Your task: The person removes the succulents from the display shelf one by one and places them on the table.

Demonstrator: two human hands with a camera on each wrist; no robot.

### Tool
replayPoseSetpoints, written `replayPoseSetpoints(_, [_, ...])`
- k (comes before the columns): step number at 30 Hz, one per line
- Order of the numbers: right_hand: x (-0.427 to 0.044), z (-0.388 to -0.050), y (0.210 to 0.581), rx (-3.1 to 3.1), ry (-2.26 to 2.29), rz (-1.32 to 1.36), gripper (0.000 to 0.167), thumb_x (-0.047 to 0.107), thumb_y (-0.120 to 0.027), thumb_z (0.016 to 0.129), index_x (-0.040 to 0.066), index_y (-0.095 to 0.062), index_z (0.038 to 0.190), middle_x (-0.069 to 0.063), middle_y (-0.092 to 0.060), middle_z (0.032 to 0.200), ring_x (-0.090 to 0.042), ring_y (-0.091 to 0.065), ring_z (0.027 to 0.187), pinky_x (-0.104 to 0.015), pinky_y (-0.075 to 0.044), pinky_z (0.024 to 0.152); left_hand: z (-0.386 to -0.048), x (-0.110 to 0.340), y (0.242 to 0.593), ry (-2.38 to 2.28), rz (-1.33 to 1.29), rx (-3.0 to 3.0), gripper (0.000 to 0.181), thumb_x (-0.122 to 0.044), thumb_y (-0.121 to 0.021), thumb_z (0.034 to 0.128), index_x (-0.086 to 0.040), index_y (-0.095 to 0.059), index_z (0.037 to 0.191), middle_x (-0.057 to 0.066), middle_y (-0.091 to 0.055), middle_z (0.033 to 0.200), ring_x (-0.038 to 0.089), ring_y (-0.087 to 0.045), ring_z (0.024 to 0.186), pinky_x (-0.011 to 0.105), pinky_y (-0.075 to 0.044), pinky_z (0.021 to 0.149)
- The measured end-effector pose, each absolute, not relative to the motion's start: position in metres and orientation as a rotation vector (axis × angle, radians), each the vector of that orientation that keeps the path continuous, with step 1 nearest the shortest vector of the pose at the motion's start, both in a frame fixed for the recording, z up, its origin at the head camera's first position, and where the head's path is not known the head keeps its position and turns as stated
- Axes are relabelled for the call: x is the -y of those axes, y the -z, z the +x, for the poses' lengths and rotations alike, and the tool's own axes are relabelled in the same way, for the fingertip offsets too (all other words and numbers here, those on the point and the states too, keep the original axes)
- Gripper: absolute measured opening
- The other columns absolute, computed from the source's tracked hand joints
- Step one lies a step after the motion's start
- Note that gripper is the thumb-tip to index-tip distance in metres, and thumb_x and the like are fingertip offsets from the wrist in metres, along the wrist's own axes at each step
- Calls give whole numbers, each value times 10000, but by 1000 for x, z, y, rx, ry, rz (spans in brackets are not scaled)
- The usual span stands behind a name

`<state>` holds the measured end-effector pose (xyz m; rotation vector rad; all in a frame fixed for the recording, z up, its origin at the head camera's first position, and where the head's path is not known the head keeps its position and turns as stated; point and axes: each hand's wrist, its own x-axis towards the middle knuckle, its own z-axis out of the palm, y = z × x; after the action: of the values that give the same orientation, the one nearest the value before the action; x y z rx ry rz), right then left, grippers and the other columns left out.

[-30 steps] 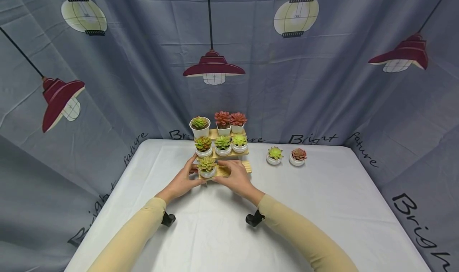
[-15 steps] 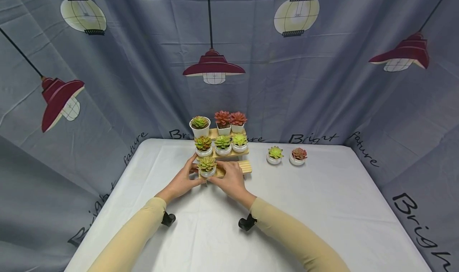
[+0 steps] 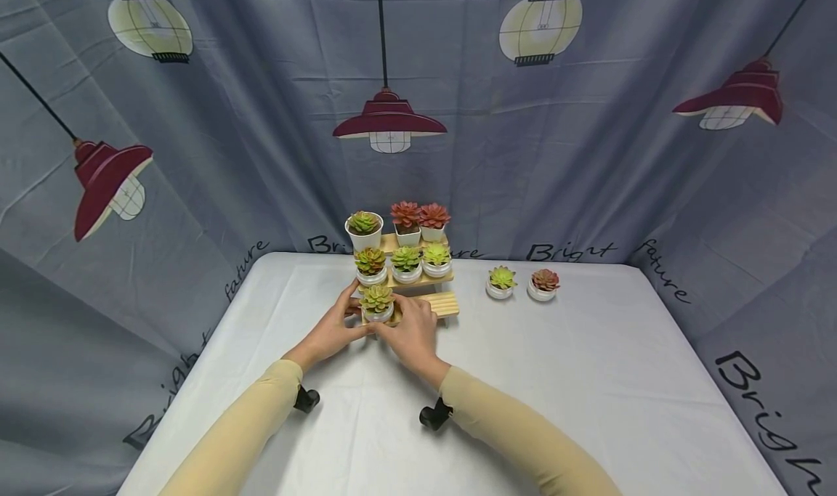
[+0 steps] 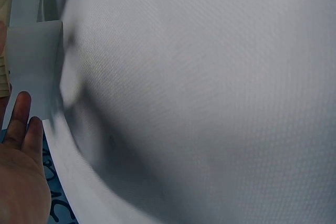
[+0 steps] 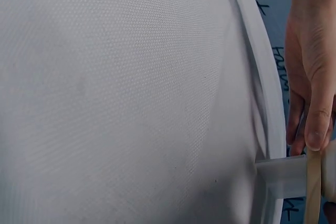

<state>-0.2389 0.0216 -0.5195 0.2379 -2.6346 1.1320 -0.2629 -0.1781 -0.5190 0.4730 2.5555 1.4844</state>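
A small yellow-green succulent in a white pot (image 3: 377, 303) stands at the left end of a wooden plant stand's lowest tier (image 3: 441, 304). My left hand (image 3: 331, 330) holds it from the left, thumb in front. In the left wrist view, two left fingers (image 4: 26, 124) extend beside the stand's white leg (image 4: 34, 66). From the right, my right hand (image 3: 412, 334) grips the same pot, its thumb near the other thumb. In the right wrist view, the right thumb (image 5: 316, 124) lies at the wooden edge (image 5: 313, 187) beside the pot. Contact points behind the pot are hidden.
The middle tier bears three succulents, including a bright green one (image 3: 407, 262); the top tier bears a green one (image 3: 364, 229) and two red ones (image 3: 406, 218). Right of the stand, a green succulent (image 3: 501, 282) and a reddish one (image 3: 543, 285) sit on the white-covered table (image 3: 562, 365).
My right hand and forearm have moved left along the lowest tier, closing in on the pot and uncovering more of the slats. My left hand stays in place.
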Motion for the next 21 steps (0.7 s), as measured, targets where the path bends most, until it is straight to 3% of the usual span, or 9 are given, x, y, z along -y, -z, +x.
replayPoseSetpoints(21, [-17,-241,520,2658,-1128,189,785,575,-843,781,136,-631,1396,-21,-672,1290,-283,-488,1193,-492,-342,1006,-264,179,521,-1536,540,-2541,1076,-189,-816,909,-253,-51,1663,108,-579,1352,313,-542,1261,570,-341,1139])
